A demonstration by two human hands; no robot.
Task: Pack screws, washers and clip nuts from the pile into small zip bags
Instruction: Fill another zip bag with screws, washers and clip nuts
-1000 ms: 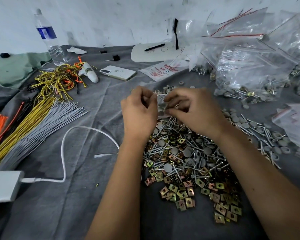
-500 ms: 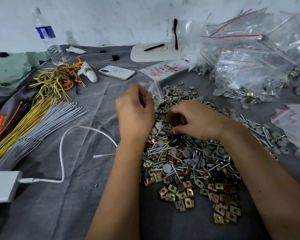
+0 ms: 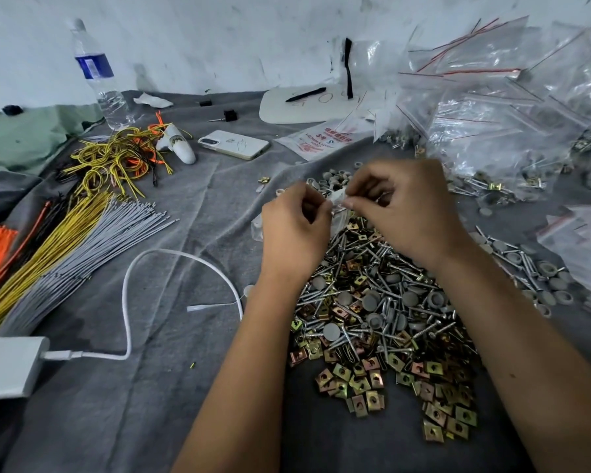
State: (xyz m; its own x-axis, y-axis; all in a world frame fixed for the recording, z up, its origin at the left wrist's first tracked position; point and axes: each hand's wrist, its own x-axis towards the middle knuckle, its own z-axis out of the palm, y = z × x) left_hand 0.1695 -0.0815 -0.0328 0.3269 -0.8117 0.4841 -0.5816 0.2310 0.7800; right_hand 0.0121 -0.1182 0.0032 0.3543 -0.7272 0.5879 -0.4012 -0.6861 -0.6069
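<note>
The small zip bag (image 3: 336, 208) hangs between both hands just above the far end of the pile (image 3: 382, 312), its clear body drooping behind the left hand (image 3: 292, 233). Half a second ago the right hand (image 3: 406, 206) was down in the pile, picking among the screws; now it has come up to the bag's mouth, thumb and forefinger pinched together there against the left hand's, which are clamped on the same edge. That suggests the pick is over and the piece is going in, or the strip is being pressed shut (what the right fingertips carry is too small to tell). Filled bags (image 3: 512, 131) are heaped at the far right; yellow wires (image 3: 45, 247) lie well apart on the left.
</note>
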